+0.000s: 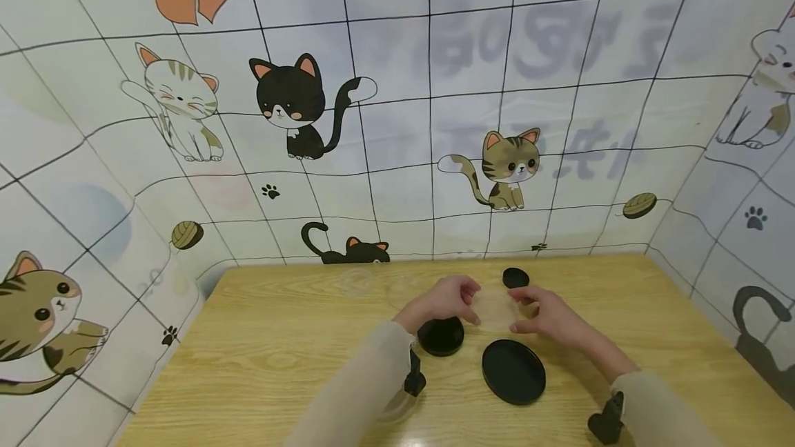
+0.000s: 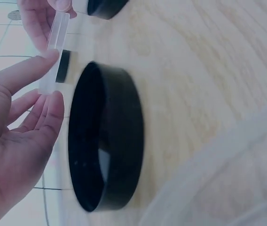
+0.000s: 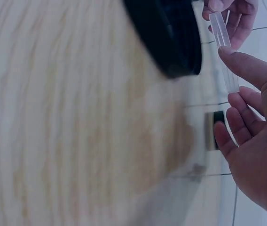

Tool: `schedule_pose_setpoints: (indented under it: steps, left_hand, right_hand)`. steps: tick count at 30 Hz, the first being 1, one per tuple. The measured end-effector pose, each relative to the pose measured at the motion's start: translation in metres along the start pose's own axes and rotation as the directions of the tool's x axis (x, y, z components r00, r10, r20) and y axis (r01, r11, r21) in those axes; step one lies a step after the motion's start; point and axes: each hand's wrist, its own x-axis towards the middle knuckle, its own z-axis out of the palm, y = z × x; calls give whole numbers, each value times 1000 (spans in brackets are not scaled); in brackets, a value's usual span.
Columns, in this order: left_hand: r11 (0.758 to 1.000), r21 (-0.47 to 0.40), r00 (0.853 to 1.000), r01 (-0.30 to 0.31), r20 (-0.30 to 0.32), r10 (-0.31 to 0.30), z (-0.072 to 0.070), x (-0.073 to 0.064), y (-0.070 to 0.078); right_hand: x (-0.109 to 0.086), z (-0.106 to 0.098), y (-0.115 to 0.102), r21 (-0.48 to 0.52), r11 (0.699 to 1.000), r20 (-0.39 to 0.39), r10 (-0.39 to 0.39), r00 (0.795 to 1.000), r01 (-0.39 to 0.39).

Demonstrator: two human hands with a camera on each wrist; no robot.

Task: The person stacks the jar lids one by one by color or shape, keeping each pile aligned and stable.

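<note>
A clear, shallow round plastic lid (image 1: 495,310) is held up between both hands, seen edge-on in the left wrist view and the right wrist view. My left hand (image 1: 446,296) pinches its left side with thumb and fingertips. On the opposite rim, my right hand (image 1: 548,316) grips it the same way. Just under the left hand sits a black shallow round lid (image 1: 442,336); in the left wrist view its open side shows. A larger black round lid (image 1: 513,372) lies nearer, between the forearms. Beyond the right fingertips is a small black round lid (image 1: 515,277).
Faint clear round pieces (image 1: 356,282) lie toward the back of the wooden table (image 1: 279,336), and another clear round piece (image 1: 397,407) is partly behind the left sleeve. A cloth printed with cats (image 1: 397,123) hangs at the back and both sides.
</note>
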Motion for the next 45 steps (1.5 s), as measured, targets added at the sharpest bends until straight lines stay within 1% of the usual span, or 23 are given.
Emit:
schedule_pose_setpoints:
  steps: [3, 5, 8, 10, 12, 15, 19, 22, 25, 28, 30, 33, 36, 40, 45]
  left_hand:
    - [998, -56, 1000, -10, -6, 10, -7, -8, 2]
    - [997, -74, 999, -32, -24, 30, -11, -13, 4]
    - [992, -106, 997, -62, -51, 57, -19, -25, 5]
    - [988, -134, 996, -75, -68, 66, -24, -36, 4]
    - [981, -178, 996, -74, -70, 62, -28, -51, 3]
    - [962, -264, 996, -75, -74, 57, -33, -71, 0]
    - [936, -340, 994, -87, -89, 60, -41, -98, -9]
    - [933, -345, 992, -100, -107, 66, -47, -116, -16]
    - [937, -332, 990, -108, -120, 71, -51, -133, -23]
    - [940, -325, 988, -109, -139, 66, -53, -148, -28]
    - [939, -330, 988, -98, -149, 50, -54, -159, -31]
    - [937, -339, 986, -78, -164, 22, -53, -172, -35]
    - [943, -329, 984, -54, -178, -6, -51, -183, -41]
    - [952, -303, 981, -38, -194, -22, -51, -197, -46]
    - [965, -261, 978, -21, -205, -34, -53, -214, -49]
  right_hand:
    - [0, -3, -10, 24, 1000, 2, -1, 1000, 0]
    - [0, -4, -17, 36, 999, 2, -13, 1000, 13]
    - [1, -3, -28, 44, 998, -4, -39, 999, 39]
    - [1, 0, -37, 54, 997, -10, -58, 998, 59]
    - [1, 4, -48, 62, 995, -10, -77, 997, 77]
    - [2, 13, -61, 68, 993, -2, -98, 995, 98]
    - [4, 30, -76, 89, 988, 10, -127, 992, 126]
    - [6, 45, -85, 132, 981, 18, -148, 989, 144]
    - [6, 59, -94, 173, 972, 29, -164, 986, 156]
    - [7, 72, -101, 213, 966, 42, -158, 987, 145]
    - [8, 81, -105, 236, 963, 54, -147, 988, 131]
    - [10, 92, -108, 263, 959, 84, -135, 987, 109]
    - [10, 103, -109, 270, 957, 115, -142, 983, 107]
    - [12, 114, -112, 273, 953, 140, -176, 974, 133]
    - [13, 124, -118, 257, 948, 158, -234, 959, 189]
